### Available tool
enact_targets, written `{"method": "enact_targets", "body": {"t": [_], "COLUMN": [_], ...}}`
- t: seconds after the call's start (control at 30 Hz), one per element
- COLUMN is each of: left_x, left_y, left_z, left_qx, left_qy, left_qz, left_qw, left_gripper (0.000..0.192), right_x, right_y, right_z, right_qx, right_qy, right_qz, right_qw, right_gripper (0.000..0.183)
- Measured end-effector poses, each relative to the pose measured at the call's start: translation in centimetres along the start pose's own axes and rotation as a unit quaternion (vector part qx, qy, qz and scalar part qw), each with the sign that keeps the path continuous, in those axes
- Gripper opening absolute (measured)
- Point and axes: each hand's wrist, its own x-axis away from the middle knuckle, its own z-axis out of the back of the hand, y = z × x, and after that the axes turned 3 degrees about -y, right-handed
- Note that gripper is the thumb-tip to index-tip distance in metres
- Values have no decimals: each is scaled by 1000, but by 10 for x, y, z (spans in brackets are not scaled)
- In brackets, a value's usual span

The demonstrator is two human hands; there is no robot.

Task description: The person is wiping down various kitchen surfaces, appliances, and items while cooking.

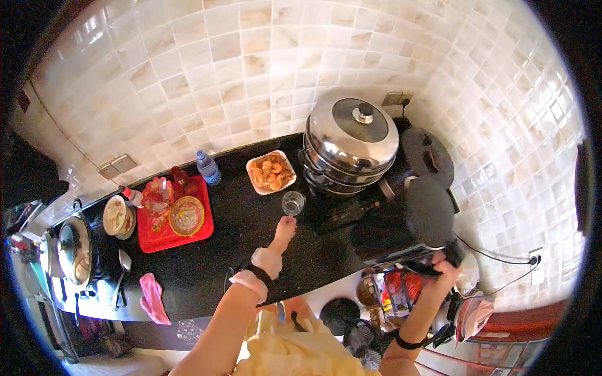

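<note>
My left hand point(284, 230) reaches over the black countertop point(254, 254), its fingers closed on the near side of a small clear cup point(294, 203). The cup is beside a white square bowl of cooked shrimp point(271, 172). At the right, my right hand point(444, 271) grips the black near end of a dark round pan-like object point(429, 211), which stands tilted up. Its exact kind is hard to tell, and blur hides part of the grip. A large stainless steel steamer pot with a domed lid point(352, 136) stands between the shrimp and the pan-like object.
Left lie a red tray point(176, 239) with bowls, a plastic bottle point(208, 168), a lidded wok point(75, 249), a metal spoon point(123, 263) and a pink cloth point(153, 298). A dark round lid point(429, 155) lies at the back corner. Cords hang from a wall socket point(535, 265).
</note>
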Motion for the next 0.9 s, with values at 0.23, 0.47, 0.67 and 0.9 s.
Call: {"method": "enact_targets", "body": {"t": [0.23, 0.47, 0.67, 0.9], "left_x": [79, 159, 193, 183], "left_y": [-11, 63, 190, 193], "left_z": [42, 78, 28, 15], "left_qx": [54, -265, -446, -490], "left_qy": [-82, -72, -266, -282], "left_qz": [8, -89, -414, -404], "left_qw": [995, 958, 748, 720], "left_gripper": [37, 74, 112, 111], "right_x": [53, 88, 76, 70], "right_y": [84, 108, 167, 162], "right_z": [10, -21, 10, -14], "right_qx": [64, 160, 308, 333], "right_qy": [-112, -209, -262, -315], "right_qz": [-160, -146, -143, -108], "right_qw": [979, 954, 904, 882], "right_gripper": [56, 20, 59, 52]}}
